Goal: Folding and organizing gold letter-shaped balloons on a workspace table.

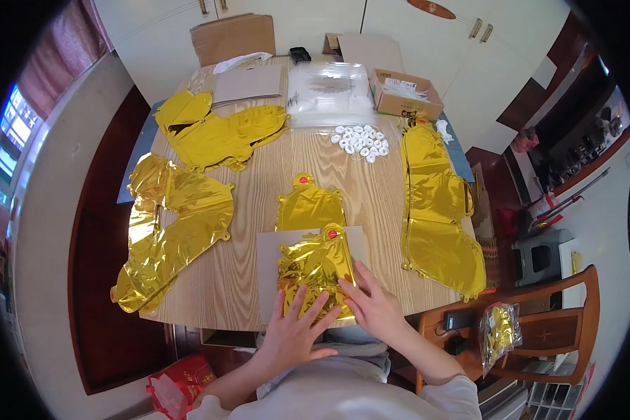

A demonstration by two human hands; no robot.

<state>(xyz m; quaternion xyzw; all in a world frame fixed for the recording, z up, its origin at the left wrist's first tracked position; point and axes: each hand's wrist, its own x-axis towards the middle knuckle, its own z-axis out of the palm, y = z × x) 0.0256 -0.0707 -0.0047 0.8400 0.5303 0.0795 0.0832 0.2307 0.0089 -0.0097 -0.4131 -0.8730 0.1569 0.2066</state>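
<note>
While both palms lie flat, neither grip is closed on anything: the left hand [295,329] spreads open-fingered over the lower edge of the crumpled gold foil balloon [317,266], and the right hand [372,302] presses, fingers extended, on its lower right corner. That balloon sits on a grey cardboard sheet [267,262] at the near edge of the wooden surface [248,185], directly under and just ahead of both hands. Off to the left a heap of flattened gold foil balloons [166,238] sprawls; behind the sheet lies a smaller gold foil balloon with a red dot [308,204]; to the right a long pile of gold foil balloons [437,210] hangs over the rim. To my eye the foil could crease or tear under hard pressing, and the sheet, so close to the edge, could slide off towards the person's lap.
</note>
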